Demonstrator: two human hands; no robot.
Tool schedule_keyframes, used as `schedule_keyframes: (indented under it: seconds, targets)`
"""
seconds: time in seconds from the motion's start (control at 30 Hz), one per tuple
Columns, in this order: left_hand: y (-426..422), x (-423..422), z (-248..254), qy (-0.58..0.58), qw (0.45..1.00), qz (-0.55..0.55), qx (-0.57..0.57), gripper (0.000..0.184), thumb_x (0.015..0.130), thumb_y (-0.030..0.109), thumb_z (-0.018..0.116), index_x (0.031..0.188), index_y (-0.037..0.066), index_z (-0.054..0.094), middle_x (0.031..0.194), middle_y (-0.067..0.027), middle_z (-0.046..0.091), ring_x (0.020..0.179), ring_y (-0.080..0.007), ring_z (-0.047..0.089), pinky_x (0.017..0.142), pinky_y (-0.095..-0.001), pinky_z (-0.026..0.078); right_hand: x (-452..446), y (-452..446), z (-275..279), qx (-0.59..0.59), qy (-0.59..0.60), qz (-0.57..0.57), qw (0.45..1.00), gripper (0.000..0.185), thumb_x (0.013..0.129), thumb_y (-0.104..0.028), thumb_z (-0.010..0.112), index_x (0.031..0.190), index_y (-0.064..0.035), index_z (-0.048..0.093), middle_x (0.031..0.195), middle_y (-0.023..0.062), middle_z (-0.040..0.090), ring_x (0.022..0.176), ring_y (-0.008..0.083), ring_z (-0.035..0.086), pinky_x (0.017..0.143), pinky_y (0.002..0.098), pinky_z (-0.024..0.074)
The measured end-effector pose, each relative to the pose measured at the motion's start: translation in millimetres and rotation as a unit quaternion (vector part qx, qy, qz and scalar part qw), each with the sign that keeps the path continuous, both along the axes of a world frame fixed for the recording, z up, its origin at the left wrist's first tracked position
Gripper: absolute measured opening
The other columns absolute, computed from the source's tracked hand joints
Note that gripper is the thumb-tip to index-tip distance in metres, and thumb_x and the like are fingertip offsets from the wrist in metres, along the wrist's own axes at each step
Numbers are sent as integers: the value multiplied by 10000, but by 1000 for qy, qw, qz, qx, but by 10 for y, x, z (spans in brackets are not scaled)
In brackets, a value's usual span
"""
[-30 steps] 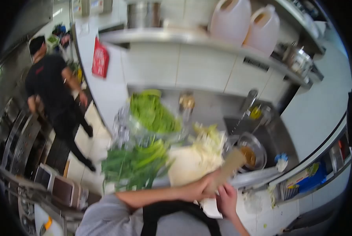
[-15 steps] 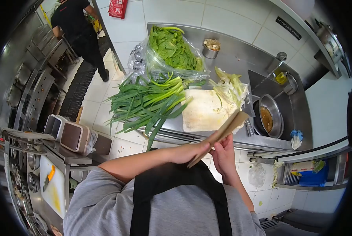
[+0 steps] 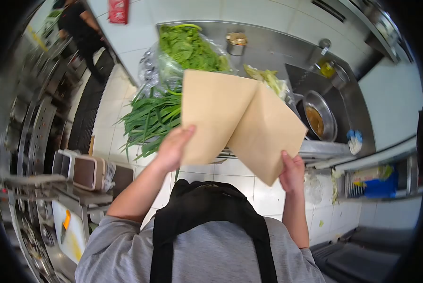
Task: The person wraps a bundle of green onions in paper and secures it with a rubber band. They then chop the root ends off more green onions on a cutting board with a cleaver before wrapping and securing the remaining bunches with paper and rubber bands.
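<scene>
A sheet of brown paper (image 3: pixel 218 101) with a crease down its middle is spread between my two hands. My left hand (image 3: pixel 174 146) pinches its left edge, thumb on top. Its lower right edge is gripped by my right hand (image 3: pixel 292 172). Behind the paper lie green onions (image 3: pixel 150 118), partly covered by it. Leafy greens (image 3: pixel 190 49) sit in a clear plastic bag above them. Pale trimmed leaves (image 3: pixel 270 81) show past the paper's top right edge. The cutting board is hidden behind the paper.
To the right, water runs from a faucet (image 3: pixel 324 43) into a sink holding a metal bowl (image 3: pixel 332 120). A small metal container (image 3: pixel 236 45) stands at the back of the counter. A knife (image 3: pixel 66 221) rests on a white board (image 3: pixel 74 245) at lower left. A person (image 3: pixel 81 28) stands upper left.
The brown paper, folded narrow before, is now opened out wide. My hands have moved apart, left hand to the left and right hand to the right. The person at upper left has shifted further away.
</scene>
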State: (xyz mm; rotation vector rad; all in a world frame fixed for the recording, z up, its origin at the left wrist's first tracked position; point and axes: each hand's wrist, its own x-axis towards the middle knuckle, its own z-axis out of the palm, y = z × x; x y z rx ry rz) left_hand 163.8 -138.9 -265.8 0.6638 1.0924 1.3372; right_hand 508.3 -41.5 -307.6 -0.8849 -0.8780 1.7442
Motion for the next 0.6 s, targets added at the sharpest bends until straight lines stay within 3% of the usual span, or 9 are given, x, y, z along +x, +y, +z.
schedule_keyframes:
  seconds: [0.1, 0.13, 0.23, 0.33, 0.4, 0.47, 0.57, 0.6]
  targets:
    - [126, -199, 49, 21, 999, -8, 47, 420, 1042, 291, 530, 1322, -22, 537, 1166, -106, 677, 1007, -185, 668, 905, -336, 530, 545, -293, 23, 39, -104, -122, 986, 233, 1002, -75, 570, 1201, 38, 616, 1161, 121, 697, 1024, 184, 675, 906, 324, 533]
    - [153, -216, 25, 108, 993, -44, 12, 432, 1044, 265, 525, 1366, -23, 504, 1240, -113, 647, 1079, -185, 640, 943, -334, 509, 657, -496, 21, 35, -105, -164, 980, 233, 1002, -75, 570, 1201, 38, 616, 1161, 121, 697, 1024, 184, 675, 906, 324, 533]
    - [354, 75, -137, 95, 985, -135, 56, 480, 1036, 230, 537, 1439, -7, 428, 1333, -123, 597, 1185, -191, 590, 997, -333, 479, 985, -1319, 1, 5, -163, -261, 951, 229, 1002, -74, 571, 1191, 43, 627, 1124, 119, 710, 989, 181, 684, 881, 319, 547]
    - [565, 374, -337, 56, 959, -271, 52, 550, 1010, 157, 564, 1495, 20, 343, 1395, -125, 555, 1266, -221, 549, 1059, -355, 441, 1074, -2471, 9, -74, -10, -305, 949, 233, 979, -72, 610, 1194, 11, 644, 1088, 110, 724, 950, 192, 705, 853, 335, 571]
    - [643, 634, -485, 40, 924, -380, 29, 566, 998, 127, 577, 1498, 26, 332, 1400, -123, 553, 1267, -228, 552, 1074, -362, 430, 977, -3423, -7, -16, 145, -295, 944, 411, 930, -109, 677, 1310, 5, 569, 1254, 148, 657, 1138, 262, 645, 978, 428, 517]
    - [526, 1028, -577, 0, 843, -538, 18, 555, 970, 62, 595, 1474, 23, 365, 1391, -122, 563, 1256, -225, 564, 1080, -370, 424, 768, -4335, -103, 37, 286, -280, 916, 635, 888, -142, 719, 1440, 11, 445, 1408, 164, 556, 1295, 315, 542, 1085, 499, 422]
    - [156, 1729, -794, -15, 739, -672, 43, 576, 937, 9, 616, 1461, 35, 379, 1369, -125, 581, 1247, -214, 571, 1074, -374, 427, 213, -5309, -7, 115, 207, -371, 898, 666, 875, -140, 732, 1450, 15, 434, 1405, 157, 563, 1293, 319, 547, 1095, 488, 411]
    - [-55, 2029, -753, 6, 740, -671, 51, 622, 931, -18, 607, 1492, 23, 342, 1334, -119, 608, 1225, -208, 587, 1062, -380, 434, 96, -5534, 58, 122, 170, -404, 891, 565, 912, -100, 690, 1421, 9, 472, 1381, 143, 581, 1283, 290, 554, 1079, 461, 430]
